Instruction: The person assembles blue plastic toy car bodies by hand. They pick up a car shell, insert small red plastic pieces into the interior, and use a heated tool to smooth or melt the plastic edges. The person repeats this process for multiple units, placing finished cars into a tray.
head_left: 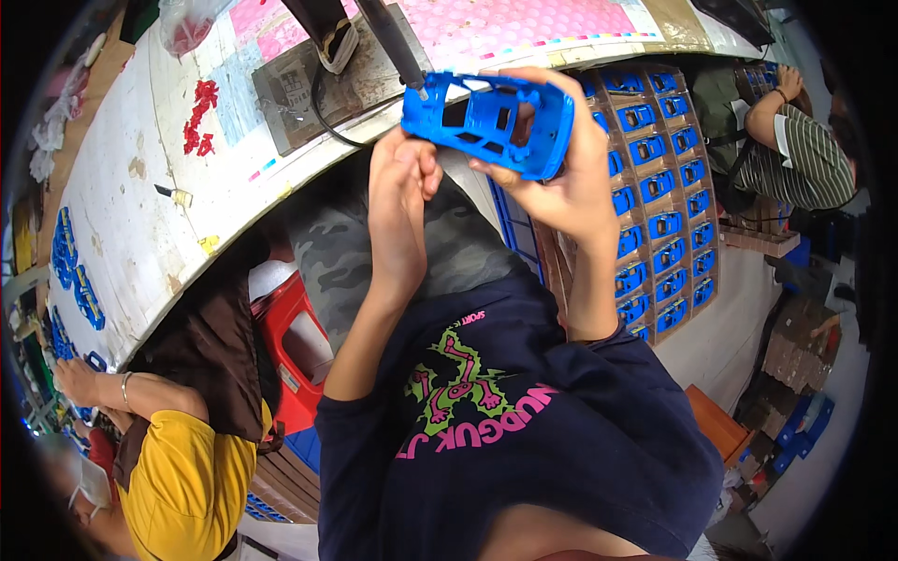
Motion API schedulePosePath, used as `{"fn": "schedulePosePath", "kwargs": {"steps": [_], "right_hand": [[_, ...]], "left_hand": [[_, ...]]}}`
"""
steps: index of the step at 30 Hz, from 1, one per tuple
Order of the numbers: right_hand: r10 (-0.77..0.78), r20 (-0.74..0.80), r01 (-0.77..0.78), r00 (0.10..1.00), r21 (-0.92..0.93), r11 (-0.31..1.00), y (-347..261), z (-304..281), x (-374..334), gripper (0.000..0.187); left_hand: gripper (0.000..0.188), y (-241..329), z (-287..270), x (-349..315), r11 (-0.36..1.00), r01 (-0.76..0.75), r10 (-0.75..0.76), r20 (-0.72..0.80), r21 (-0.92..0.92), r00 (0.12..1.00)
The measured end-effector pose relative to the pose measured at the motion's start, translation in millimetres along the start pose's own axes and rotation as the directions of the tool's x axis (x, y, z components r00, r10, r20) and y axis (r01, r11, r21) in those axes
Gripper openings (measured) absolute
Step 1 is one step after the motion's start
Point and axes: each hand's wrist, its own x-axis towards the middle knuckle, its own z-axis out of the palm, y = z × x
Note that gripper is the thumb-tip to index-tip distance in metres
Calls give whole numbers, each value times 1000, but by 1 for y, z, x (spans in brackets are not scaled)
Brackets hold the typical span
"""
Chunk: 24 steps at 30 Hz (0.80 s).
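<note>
A blue plastic toy car body (486,122), hollow side showing, is up at the table's edge. My right hand (571,168) grips its right end, with the thumb below and the fingers over the top. At the left end of the car body, the tip of a dark metal rod (398,47) meets or nearly meets it. Just below that end is my left hand (402,182), fingers curled in and thumb pressed against them. Whatever those fingers hold, if anything, is hidden.
Red small parts (200,117) lie on the white table (122,234), left of a metal base plate (290,98). A compartment tray (687,178) of blue car bodies stands at my right. A person in yellow (187,477) works at left; another in stripes (804,159) is at right.
</note>
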Motion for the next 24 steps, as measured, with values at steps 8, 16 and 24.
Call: {"fn": "schedulePosePath", "kwargs": {"steps": [8,16,24], "right_hand": [[293,7,-285,956,252,925,7,17,-73,59],[623,9,-460,782,683,568,-11,75,-128,49],[595,307,-546,743,792,273,-31,117,-142,51]], "left_hand": [[32,-42,-10,-55,991,89,-70,-187,98,980],[26,-59,-36,-93,991,-29,79,-386,134,919],[57,-52,-46,-122,988,-61,10,-331,-144,943]]}}
